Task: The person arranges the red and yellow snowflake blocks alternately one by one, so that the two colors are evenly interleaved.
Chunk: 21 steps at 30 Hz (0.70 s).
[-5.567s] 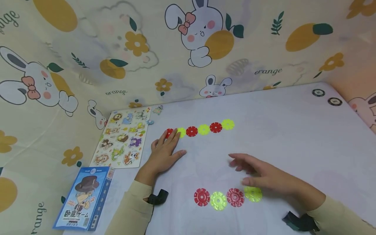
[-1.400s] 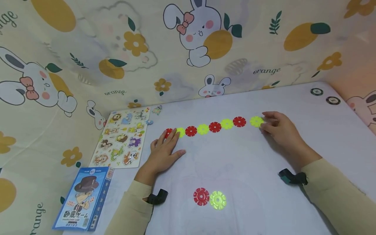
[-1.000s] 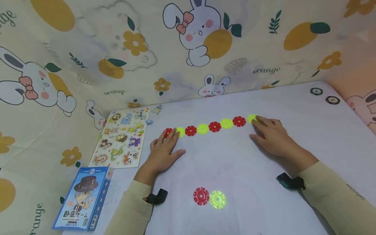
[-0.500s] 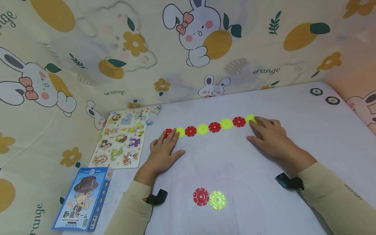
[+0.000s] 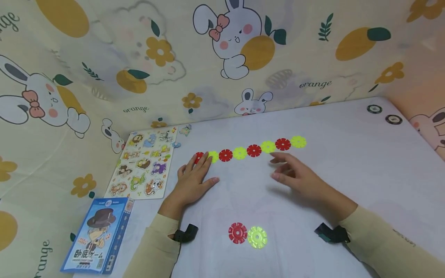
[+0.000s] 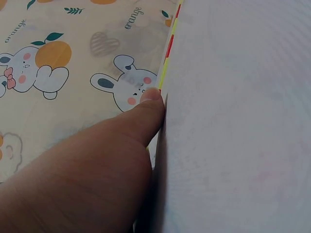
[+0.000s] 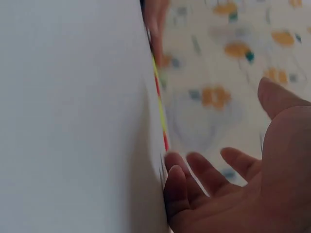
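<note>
Flat notched plastic discs, red alternating with yellow-green, form a long row across the white table. My left hand [image 5: 194, 179] lies with its fingers extended over the row's left end, fingertips on a red disc [image 5: 199, 157] and a yellow-green disc [image 5: 213, 156], partly covering both. My right hand [image 5: 302, 175] holds nothing and hovers just in front of the row, fingers loosely bent, its shadow below. At the row's right end lies a yellow-green disc [image 5: 298, 142] beside a red disc [image 5: 283, 144]. Nearer me sit one red disc [image 5: 238, 233] and one yellow-green disc [image 5: 257, 237], side by side.
To the left lie an animal sticker board [image 5: 142, 164] and a blue game box [image 5: 97, 235]. Small figures [image 5: 186, 130] are by the board's far corner. Two black ring-shaped pieces [image 5: 394, 119] sit at the far right. A bunny-print cloth [image 5: 222, 92] rises behind the table.
A red and a yellow-green disc have gone from the near group to the far row's right end. My right hand has released the last one and come back left and nearer. The left hand stayed.
</note>
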Each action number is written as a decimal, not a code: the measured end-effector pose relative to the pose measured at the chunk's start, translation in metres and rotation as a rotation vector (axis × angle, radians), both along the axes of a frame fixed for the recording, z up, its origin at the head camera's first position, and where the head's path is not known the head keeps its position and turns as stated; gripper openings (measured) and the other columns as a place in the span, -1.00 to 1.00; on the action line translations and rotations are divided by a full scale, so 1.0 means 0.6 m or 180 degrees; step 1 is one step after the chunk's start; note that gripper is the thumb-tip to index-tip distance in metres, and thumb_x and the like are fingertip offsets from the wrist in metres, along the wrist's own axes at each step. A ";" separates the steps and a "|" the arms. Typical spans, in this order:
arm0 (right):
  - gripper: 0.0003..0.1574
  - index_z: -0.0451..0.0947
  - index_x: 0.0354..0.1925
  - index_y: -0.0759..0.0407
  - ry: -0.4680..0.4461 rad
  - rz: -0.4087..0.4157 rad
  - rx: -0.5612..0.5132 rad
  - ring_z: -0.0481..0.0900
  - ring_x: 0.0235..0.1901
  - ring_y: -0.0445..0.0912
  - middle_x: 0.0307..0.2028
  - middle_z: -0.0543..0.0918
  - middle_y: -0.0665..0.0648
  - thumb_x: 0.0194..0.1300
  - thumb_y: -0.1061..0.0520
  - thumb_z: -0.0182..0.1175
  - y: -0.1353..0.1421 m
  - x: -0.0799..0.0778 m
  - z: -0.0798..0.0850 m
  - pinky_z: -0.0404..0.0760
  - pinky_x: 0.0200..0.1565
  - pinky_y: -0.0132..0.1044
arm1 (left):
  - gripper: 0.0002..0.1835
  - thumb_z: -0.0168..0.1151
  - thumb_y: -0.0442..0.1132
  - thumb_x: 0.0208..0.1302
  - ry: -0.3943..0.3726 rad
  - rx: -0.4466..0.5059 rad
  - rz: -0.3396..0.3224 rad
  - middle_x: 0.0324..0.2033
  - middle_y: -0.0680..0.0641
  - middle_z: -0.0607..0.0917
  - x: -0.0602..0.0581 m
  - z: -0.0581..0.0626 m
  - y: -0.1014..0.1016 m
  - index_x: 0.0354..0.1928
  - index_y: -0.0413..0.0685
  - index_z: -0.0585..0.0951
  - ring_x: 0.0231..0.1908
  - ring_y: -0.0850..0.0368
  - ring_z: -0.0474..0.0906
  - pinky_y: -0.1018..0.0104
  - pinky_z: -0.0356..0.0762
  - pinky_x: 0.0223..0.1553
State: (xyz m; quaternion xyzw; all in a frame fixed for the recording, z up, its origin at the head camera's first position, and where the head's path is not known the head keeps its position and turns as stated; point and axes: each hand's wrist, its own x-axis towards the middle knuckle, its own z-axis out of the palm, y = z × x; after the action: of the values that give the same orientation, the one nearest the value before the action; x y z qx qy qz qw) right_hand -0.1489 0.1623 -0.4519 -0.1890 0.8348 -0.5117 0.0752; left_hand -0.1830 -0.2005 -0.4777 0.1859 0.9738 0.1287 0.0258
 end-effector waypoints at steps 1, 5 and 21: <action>-0.19 0.19 0.38 -0.21 -0.0027 0.0133 -0.0032 0.48 0.01 -0.03 0.17 0.44 0.05 0.25 -0.01 0.30 -0.014 0.009 0.001 0.53 -0.06 -0.07 | -0.12 -0.15 0.47 0.22 0.0012 0.0009 -0.0008 0.48 0.18 -0.11 0.000 0.000 0.000 0.50 0.28 0.02 0.44 -0.02 -0.37 -0.20 -0.26 0.25; -0.11 0.19 0.38 -0.23 -0.0207 0.0618 -0.0035 0.45 0.03 -0.08 0.13 0.47 -0.03 0.16 -0.12 0.36 -0.069 0.049 0.004 0.48 0.01 -0.07 | -0.13 -0.14 0.45 0.23 0.0055 0.0006 -0.0008 0.48 0.18 -0.10 -0.001 -0.002 0.000 0.50 0.26 0.04 0.44 -0.03 -0.35 -0.18 -0.23 0.25; -0.60 0.57 -0.10 -0.27 0.0371 0.1264 0.0962 0.29 -0.06 -0.28 -0.14 0.39 -0.28 0.06 -0.22 0.40 -0.159 0.113 -0.006 0.44 -0.12 -0.30 | -0.14 -0.16 0.45 0.24 0.0070 -0.0009 0.0028 0.48 0.18 -0.07 0.000 -0.001 0.002 0.50 0.23 0.07 0.44 -0.02 -0.32 -0.17 -0.23 0.25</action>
State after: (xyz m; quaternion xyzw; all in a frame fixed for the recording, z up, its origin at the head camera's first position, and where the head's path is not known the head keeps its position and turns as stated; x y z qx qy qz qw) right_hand -0.0811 0.0667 -0.4554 -0.3650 0.8512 -0.3446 0.1534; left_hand -0.1828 -0.1995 -0.4784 0.1830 0.9750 0.1253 0.0147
